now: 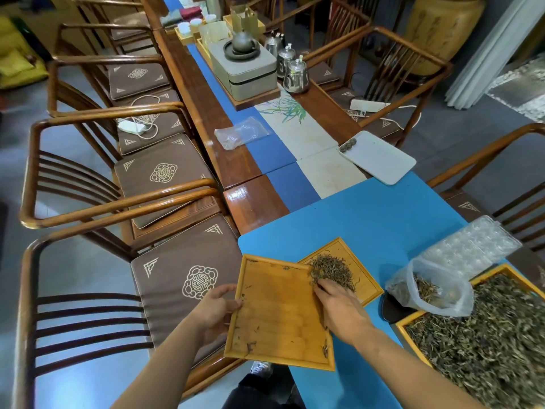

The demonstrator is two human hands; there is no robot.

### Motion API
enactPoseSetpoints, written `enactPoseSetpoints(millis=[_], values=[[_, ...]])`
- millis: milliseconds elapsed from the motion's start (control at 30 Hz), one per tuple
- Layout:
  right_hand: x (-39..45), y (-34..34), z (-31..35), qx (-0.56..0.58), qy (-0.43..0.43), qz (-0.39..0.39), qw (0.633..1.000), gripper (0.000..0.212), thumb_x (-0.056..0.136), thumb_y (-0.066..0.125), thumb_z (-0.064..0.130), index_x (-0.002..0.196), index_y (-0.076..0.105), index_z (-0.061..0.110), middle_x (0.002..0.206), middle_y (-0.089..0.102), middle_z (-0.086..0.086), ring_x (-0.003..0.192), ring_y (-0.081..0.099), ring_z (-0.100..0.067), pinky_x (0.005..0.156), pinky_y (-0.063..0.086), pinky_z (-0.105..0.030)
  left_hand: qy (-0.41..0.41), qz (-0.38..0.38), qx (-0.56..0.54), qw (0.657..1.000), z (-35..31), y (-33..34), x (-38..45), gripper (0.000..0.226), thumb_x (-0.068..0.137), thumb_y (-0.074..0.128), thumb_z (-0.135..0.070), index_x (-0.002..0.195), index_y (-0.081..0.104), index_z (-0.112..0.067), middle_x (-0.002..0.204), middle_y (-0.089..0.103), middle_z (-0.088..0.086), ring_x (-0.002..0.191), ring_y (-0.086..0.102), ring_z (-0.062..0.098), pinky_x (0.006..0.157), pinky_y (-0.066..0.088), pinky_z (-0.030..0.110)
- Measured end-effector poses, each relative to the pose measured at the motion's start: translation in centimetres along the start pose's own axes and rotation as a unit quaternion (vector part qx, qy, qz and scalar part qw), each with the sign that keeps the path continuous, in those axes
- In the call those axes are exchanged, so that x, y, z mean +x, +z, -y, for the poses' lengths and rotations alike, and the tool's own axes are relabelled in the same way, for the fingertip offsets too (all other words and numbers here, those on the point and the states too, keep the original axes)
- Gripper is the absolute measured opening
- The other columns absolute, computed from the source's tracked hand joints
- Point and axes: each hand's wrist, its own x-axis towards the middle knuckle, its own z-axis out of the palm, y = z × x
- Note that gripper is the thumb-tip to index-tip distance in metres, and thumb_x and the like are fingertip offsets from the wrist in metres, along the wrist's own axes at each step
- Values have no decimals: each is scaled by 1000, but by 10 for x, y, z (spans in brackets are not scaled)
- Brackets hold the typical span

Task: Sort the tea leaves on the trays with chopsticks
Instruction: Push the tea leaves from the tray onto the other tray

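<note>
left hand grips near tray, long axis away | right hand fingers seemingly curled in tea leaves

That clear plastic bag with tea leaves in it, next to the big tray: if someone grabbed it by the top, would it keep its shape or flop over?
The plastic bag would probably flop: its film looks thin and crumpled, and its mouth already sags open. It is likely light, since only a small heap of leaves shows inside. Leaves might spill if it tipped, because nothing closes the opening.
</note>
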Motion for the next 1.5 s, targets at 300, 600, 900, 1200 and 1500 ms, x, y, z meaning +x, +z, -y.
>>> enactPoseSetpoints(millis=[300,600,900,1200,1500], values=[[7,2,6,35,21,27,999,75,84,42,-4,154,19,11,164,10,-8,151,3,-21,122,-2,-39,10,10,-3,1000,0,3,-5,36,96,53,2,127,60,-15,106,72,23,93,67,39,78,57,49],[1,0,0,204,113,-10,972,60,98,36,8,155,18,16,164,10,-3,150,7,-20,122,5,-34,9,26,-1,1000,-7,3,-5,35,99,49,1,130,57,-13,105,67,23,94,62,37,79,54,48],[-1,-7,8,505,298,-124,801,42,100,41,14,142,46,13,132,59,-16,106,57,-27,94,45,-35,33,34,1,999,-24,4,3,36,98,48,4,128,57,-14,122,64,32,100,61,39,92,50,54],[-17,-33,-1,612,309,-198,700,39,97,45,9,80,78,23,67,64,-9,55,56,-21,52,43,-35,67,75,50,994,-74,36,20,33,101,49,-3,129,60,-18,116,72,22,109,68,43,94,54,58],[-82,-34,-16,628,378,-304,608,34,96,49,10,89,79,24,83,74,-14,72,66,-29,70,57,-48,74,186,108,974,-99,98,28,37,100,54,-3,133,56,-16,110,77,17,95,75,33,80,61,52]])
